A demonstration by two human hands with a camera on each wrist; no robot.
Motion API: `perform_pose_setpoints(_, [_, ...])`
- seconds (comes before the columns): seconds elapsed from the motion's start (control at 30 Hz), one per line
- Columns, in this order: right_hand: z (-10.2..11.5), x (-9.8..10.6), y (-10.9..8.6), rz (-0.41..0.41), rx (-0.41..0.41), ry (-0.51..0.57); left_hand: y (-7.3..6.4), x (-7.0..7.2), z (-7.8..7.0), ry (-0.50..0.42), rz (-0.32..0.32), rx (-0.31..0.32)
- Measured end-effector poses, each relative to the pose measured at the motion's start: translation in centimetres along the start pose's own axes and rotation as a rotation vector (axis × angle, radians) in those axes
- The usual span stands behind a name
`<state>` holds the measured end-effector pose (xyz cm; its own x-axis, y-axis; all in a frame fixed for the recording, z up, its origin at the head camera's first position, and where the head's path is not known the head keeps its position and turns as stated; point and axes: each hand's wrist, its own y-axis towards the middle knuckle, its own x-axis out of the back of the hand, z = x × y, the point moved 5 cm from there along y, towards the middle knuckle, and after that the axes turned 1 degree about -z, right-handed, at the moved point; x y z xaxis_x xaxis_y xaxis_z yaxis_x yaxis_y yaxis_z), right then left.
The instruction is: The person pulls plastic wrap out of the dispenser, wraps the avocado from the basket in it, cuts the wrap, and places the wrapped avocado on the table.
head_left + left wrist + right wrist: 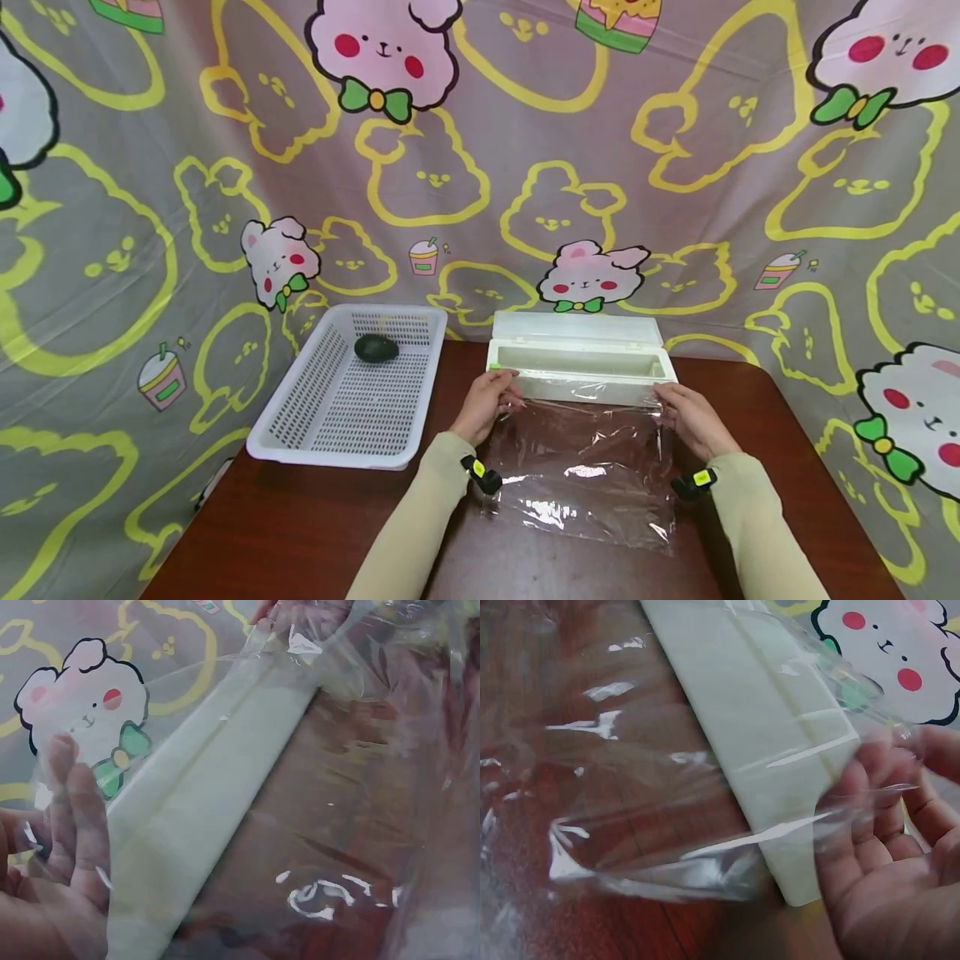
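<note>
A clear sheet of plastic wrap (585,475) stretches between both hands and hangs toward the table's near side. My left hand (489,404) pinches its upper left corner; in the left wrist view the fingers (86,825) show through the film. At the upper right corner my right hand (693,417) pinches the film, with the thumb and curled fingers (885,825) visible in the right wrist view. Just behind the film stands a white wrap dispenser box (581,389), its lid (577,327) raised and its long trough exposed. A small green piece sits at the box's left end.
To the left, a white perforated plastic basket (258,446) holds a dark green avocado-like fruit (376,348) near its back. The brown table (300,533) meets a patterned cloth backdrop (480,167) behind and on both sides.
</note>
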<state>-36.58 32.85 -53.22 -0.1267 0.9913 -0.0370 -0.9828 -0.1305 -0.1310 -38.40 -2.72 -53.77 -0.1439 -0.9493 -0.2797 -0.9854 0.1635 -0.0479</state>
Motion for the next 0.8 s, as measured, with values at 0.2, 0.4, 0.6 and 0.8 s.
perform_pose_setpoints(0.2, [0.9, -0.3, 0.1, 0.047, 0.106, 0.119, 0.6, 0.0, -0.7, -0.055, -0.007, -0.016])
perform_pose_setpoints(0.4, [1.4, -0.3, 0.4, -0.012, 0.168, 0.146, 1.4, -0.3, -2.2, -0.017, -0.029, -0.014])
perform_pose_setpoints(0.6, [1.9, -0.6, 0.9, -0.045, 0.155, 0.169, 2.1, -0.5, -2.9, -0.010, -0.060, 0.004])
perform_pose_setpoints(0.8, [2.3, -0.8, 1.4, -0.069, 0.146, 0.172, 2.7, -0.7, -3.4, -0.042, -0.074, -0.006])
